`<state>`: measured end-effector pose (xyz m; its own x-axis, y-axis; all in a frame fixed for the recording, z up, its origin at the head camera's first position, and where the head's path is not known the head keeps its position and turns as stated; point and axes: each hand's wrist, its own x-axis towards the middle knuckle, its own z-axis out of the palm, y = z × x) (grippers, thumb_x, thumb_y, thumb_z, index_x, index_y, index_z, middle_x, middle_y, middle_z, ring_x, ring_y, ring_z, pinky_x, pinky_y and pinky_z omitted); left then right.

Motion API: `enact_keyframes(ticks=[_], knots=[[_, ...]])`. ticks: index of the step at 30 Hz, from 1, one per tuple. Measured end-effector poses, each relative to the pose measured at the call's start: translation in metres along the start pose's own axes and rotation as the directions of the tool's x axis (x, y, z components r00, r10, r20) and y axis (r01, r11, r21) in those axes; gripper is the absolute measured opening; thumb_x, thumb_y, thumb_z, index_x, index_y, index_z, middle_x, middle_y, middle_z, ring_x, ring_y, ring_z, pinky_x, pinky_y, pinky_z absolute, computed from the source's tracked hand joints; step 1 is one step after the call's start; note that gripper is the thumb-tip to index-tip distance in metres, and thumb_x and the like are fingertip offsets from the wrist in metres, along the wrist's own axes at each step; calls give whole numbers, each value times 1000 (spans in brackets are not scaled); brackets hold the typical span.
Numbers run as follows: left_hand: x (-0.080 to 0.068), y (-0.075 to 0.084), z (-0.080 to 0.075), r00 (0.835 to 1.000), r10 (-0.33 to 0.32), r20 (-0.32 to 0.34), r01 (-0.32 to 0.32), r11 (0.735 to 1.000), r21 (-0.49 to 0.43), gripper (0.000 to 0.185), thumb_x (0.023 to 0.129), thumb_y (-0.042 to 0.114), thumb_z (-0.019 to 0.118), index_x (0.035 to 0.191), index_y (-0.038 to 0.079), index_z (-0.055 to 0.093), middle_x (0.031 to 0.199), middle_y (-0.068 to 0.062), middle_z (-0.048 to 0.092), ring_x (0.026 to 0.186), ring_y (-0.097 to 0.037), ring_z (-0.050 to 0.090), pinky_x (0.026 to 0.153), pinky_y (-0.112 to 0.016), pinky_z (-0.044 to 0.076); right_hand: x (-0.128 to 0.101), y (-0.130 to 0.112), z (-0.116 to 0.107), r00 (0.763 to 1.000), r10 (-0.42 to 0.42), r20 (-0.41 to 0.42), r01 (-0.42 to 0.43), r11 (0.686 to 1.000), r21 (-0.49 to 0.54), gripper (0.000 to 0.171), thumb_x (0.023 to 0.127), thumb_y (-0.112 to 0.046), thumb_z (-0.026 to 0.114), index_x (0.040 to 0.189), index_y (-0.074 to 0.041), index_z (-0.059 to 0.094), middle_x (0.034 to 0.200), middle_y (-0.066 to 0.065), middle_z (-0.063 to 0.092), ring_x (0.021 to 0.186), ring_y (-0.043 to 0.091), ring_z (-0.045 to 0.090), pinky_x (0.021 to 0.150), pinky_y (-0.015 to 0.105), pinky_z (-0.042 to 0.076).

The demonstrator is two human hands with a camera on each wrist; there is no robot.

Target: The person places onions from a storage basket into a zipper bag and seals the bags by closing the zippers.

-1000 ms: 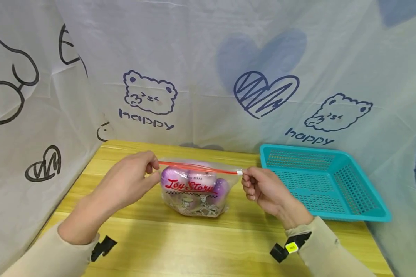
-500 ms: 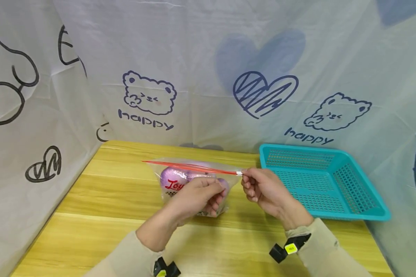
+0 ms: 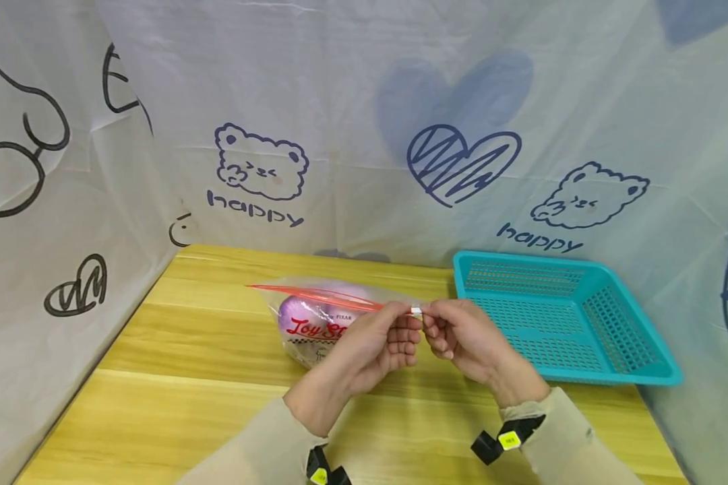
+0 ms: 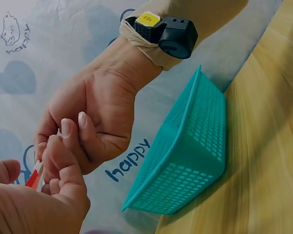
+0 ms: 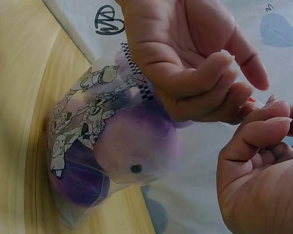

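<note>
A clear zip bag [image 3: 315, 327] printed "Toy Story" lies on the wooden table [image 3: 206, 397] with purple plush toys [image 5: 134, 146] inside. Its red zip strip [image 3: 315, 296] runs along the top to a white slider [image 3: 416, 311] at the right end. My right hand [image 3: 429, 319] pinches that slider. My left hand [image 3: 404, 318] has its fingers curled and pinches the zip strip right next to the slider, in front of the bag. In the left wrist view the fingertips of both hands meet around the red strip [image 4: 34, 175].
A teal plastic basket [image 3: 637, 337] stands on the table just right of my hands, with nothing in it. White cloth with bear and heart drawings [image 3: 261, 168] walls in the back and both sides. Bare wood lies in front of the bag and to its left.
My left hand let go of the bag's left end and crossed to the right end, where it now pinches the zip beside my right hand. The bag's left end has sagged a little.
</note>
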<state>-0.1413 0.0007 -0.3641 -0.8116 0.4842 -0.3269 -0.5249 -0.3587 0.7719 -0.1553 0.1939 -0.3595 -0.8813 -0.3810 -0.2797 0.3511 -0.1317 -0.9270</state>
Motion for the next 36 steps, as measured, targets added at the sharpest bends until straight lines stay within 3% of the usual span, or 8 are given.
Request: enact_keyframes(ticks=[7, 15, 29, 32, 36], knots=[[4, -4, 2, 998, 21, -68, -18, 999, 36, 27, 104, 30, 65, 90, 7, 71, 76, 1, 66, 59, -7, 59, 60, -22, 57, -2, 2, -1, 998, -11, 57, 11, 1000, 1, 34, 106, -17, 51, 77, -14, 68, 67, -6, 61, 51, 3, 50, 47, 16, 38], [7, -6, 6, 990, 92, -111, -90, 996, 22, 25, 104, 18, 63, 84, 6, 72, 71, 2, 67, 53, -4, 59, 54, -19, 55, 0, 5, -7, 995, -19, 100, 15, 999, 37, 34, 108, -17, 52, 79, -13, 69, 67, -6, 64, 51, 3, 52, 47, 15, 38], [9, -6, 14, 958, 180, -224, -186, 983, -2, 24, 103, 13, 64, 82, 3, 71, 68, 1, 66, 54, -4, 61, 55, -19, 56, 4, -7, -16, 999, -44, 6, 44, 996, -71, 36, 104, -14, 53, 70, -13, 64, 61, -7, 55, 47, 4, 43, 46, 17, 34], [9, -5, 16, 946, 208, -248, -203, 978, 46, 23, 103, 14, 65, 89, -2, 73, 71, -1, 67, 57, -5, 63, 58, -20, 58, 4, -11, -13, 997, -55, -57, 46, 988, -149, 33, 104, -16, 54, 73, -11, 65, 64, -5, 58, 50, 6, 47, 47, 19, 36], [10, -5, 18, 935, 224, -274, -194, 972, 132, 24, 104, 12, 63, 99, -9, 73, 77, -3, 69, 62, -8, 66, 64, -23, 60, 1, -14, -7, 990, -59, -130, 17, 953, -303, 26, 106, -20, 56, 89, -6, 69, 76, -1, 62, 61, 10, 57, 50, 23, 44]])
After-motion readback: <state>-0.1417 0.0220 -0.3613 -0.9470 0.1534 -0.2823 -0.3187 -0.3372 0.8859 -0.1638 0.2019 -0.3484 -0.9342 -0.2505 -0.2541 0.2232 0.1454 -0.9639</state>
